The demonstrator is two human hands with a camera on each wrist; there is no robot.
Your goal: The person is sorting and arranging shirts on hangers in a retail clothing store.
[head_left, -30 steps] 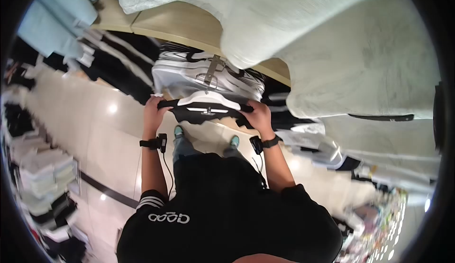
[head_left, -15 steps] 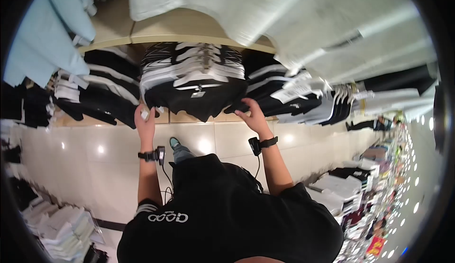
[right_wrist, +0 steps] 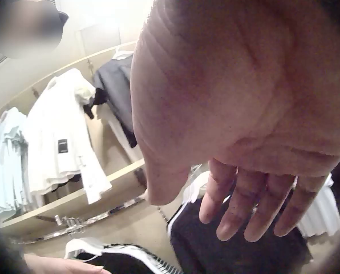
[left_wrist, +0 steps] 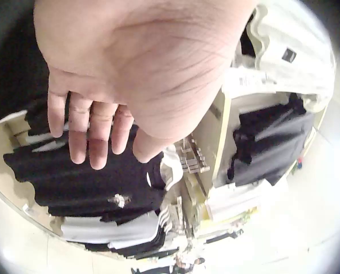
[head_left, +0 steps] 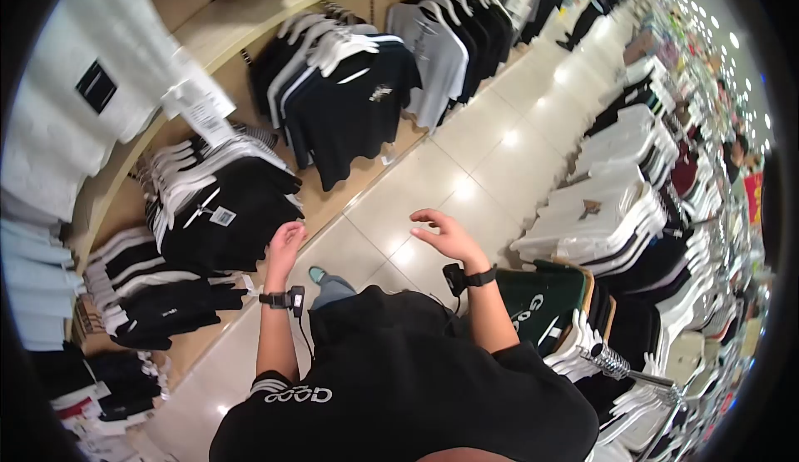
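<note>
Both hands are empty. My left hand (head_left: 285,252) hovers by the hem of a black shirt (head_left: 258,233) that hangs on a white hanger at the front of a row. In the left wrist view the fingers (left_wrist: 100,134) are loosely extended, with nothing in the palm. My right hand (head_left: 451,240) is held over the floor of the aisle, thumb apart from lightly bent fingers; the right wrist view shows its bare palm (right_wrist: 238,103). A small white tag (head_left: 221,216) sits on the black shirt. Another black shirt (head_left: 354,108) with a small chest print hangs farther along.
A wooden shelf edge (head_left: 241,33) runs above the hanging shirts, with pale garments (head_left: 50,129) higher up. Racks of white shirts (head_left: 574,212) and a dark green garment (head_left: 533,295) stand on the right. Tiled floor (head_left: 466,146) stretches between; a person (head_left: 595,4) stands far off.
The hands have let go of the black shirt, which now hangs in its row. My body has turned right along the aisle, and both hands have drawn back from the rack.
</note>
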